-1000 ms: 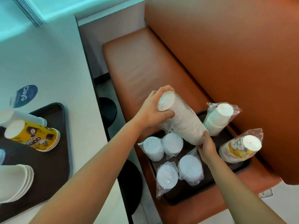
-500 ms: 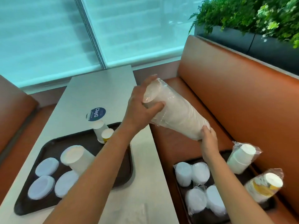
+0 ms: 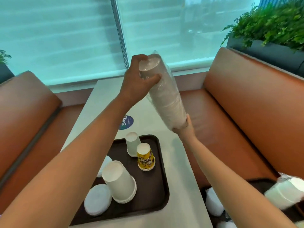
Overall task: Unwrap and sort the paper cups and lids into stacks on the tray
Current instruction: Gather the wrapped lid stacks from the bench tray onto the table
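One wrapped cup sleeve is held tilted in the air above the far end of the table; its narrow end points to 11 o'clock, its wide end to 5 o'clock. The left hand curls its fingers and thumb around the narrow end; the right hand grips the wide end from below, fingers mostly hidden behind the sleeve.

One dark tray lies on the table at 6 o'clock from the sleeve; it carries three upturned cup items: one large white stack, one small white cup, one yellow printed cup just beside it. Two white lid piles show: one at 8 o'clock from the large stack, one partly hidden by the left arm.

One round blue sticker sits on the pale table; two orange benches flank it; a second tray with blurred wrapped packs rests on the right bench at 4 o'clock. One window spans the far wall; planters stand behind the benches.
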A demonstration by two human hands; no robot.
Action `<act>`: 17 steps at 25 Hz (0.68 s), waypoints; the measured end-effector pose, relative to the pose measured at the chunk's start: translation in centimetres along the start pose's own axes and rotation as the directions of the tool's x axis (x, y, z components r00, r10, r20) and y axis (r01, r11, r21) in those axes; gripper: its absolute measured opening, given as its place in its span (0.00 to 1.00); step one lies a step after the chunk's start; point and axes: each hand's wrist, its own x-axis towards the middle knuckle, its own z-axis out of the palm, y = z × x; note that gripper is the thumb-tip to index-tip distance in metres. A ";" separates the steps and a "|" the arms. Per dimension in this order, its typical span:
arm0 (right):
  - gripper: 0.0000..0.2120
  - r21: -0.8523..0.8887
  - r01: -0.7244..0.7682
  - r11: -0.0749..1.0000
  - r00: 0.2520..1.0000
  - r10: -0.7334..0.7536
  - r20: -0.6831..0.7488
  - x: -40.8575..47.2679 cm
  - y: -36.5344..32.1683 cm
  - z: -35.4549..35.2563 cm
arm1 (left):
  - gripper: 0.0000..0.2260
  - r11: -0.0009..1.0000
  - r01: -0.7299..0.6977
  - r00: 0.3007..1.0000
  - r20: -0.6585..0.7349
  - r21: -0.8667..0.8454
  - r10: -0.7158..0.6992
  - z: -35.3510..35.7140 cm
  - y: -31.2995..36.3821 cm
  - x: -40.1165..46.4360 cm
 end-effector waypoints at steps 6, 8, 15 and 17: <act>0.38 -0.241 -0.045 0.969 0.996 0.061 0.061 4.3 1.9 5.4 | 0.21 0.995 0.031 0.996 0.081 0.096 -0.039 1.0 -6.7 4.2; 0.35 -0.276 -0.085 0.957 0.989 0.114 0.090 5.3 2.8 6.7 | 0.21 0.990 0.043 0.994 0.093 0.132 -0.055 1.6 -8.3 5.2; 0.32 -0.457 -0.171 0.873 0.983 0.182 -0.020 8.3 5.5 9.4 | 0.19 0.971 0.075 0.987 0.124 0.229 -0.106 4.0 -13.3 8.8; 0.31 -0.532 -0.149 0.833 0.986 0.166 -0.016 8.6 5.7 9.5 | 0.19 0.966 0.054 0.985 0.146 0.253 -0.093 4.6 -13.6 9.4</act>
